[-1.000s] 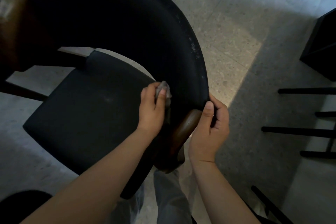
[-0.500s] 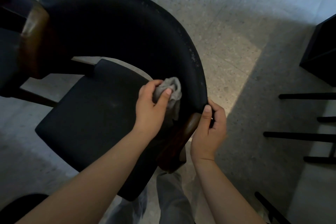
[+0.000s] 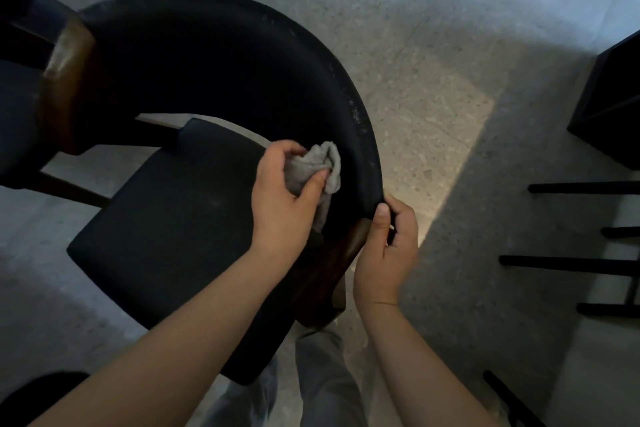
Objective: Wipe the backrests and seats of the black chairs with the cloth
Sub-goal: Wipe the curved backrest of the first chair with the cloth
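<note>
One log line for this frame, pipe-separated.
left hand: holds cloth against backrest inner side | right hand: grips backrest end

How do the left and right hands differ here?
The left hand grips a bunched grey cloth; the right hand holds no cloth. The left hand is at the inner face of the backrest, over the seat; the right hand grips the near end of the backrest from outside. Both have curled fingers.

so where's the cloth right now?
Head view, centre: the grey cloth is bunched in the left hand, pressed against the inner face of the curved backrest, just left of the right hand.
</note>
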Demonstrator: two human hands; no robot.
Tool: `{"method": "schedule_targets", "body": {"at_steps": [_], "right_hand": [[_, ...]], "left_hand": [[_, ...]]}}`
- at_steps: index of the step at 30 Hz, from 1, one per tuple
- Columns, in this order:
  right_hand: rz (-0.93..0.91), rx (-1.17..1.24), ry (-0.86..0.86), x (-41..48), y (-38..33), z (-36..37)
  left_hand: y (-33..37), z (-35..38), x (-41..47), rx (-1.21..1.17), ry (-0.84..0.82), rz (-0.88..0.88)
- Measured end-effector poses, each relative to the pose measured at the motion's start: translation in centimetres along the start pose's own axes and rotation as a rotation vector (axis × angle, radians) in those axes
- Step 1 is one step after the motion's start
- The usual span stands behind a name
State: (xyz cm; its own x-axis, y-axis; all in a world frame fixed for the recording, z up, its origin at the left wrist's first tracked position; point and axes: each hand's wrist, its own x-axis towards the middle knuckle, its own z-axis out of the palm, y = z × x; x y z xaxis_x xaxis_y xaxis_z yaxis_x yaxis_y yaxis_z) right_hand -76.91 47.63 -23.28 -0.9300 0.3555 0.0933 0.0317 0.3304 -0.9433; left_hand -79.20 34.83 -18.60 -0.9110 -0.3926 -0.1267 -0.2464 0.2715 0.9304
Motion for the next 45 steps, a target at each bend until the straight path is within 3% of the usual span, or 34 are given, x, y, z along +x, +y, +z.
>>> {"method": "schedule_targets", "body": {"at_steps": [9, 15, 25, 31, 34, 36, 41, 45], "right_hand": [[0.027, 0.005, -0.014, 0.0, -0.1, -0.4], [0.011, 0.001, -0.055, 0.1, 0.0, -0.6], [-0.003, -0.015, -0.07, 0.1, 0.3, -0.6], [-0.025, -0.02, -0.064, 0.2, 0.3, -0.6], [-0.033, -0.031, -0.058, 0.2, 0.5, -0.5], [-0.038, -0.029, -0.051, 0.1, 0.6, -0.4], [-0.052, -0.012, -0.041, 0.1, 0.7, -0.2], [-0.061, -0.026, -0.044, 0.2, 0.6, -0.1]], "left_hand": [[2.8, 2.6, 0.6, 0.065, -0.134, 0.175], [2.5, 4.0, 1.0, 0.098, -0.117, 0.126], [2.7, 3.4, 2.5, 0.197, -0.164, 0.188], [2.0, 4.0, 2.2, 0.134, 0.028, 0.172], [-0.1, 2.8, 2.2, 0.043, 0.193, -0.023], [-1.3, 1.6, 2.2, 0.001, 0.21, -0.092], [-0.3, 3.4, 0.8, 0.023, 0.058, 0.115], [-1.7, 5.1, 0.7, 0.066, 0.099, 0.19]]}}
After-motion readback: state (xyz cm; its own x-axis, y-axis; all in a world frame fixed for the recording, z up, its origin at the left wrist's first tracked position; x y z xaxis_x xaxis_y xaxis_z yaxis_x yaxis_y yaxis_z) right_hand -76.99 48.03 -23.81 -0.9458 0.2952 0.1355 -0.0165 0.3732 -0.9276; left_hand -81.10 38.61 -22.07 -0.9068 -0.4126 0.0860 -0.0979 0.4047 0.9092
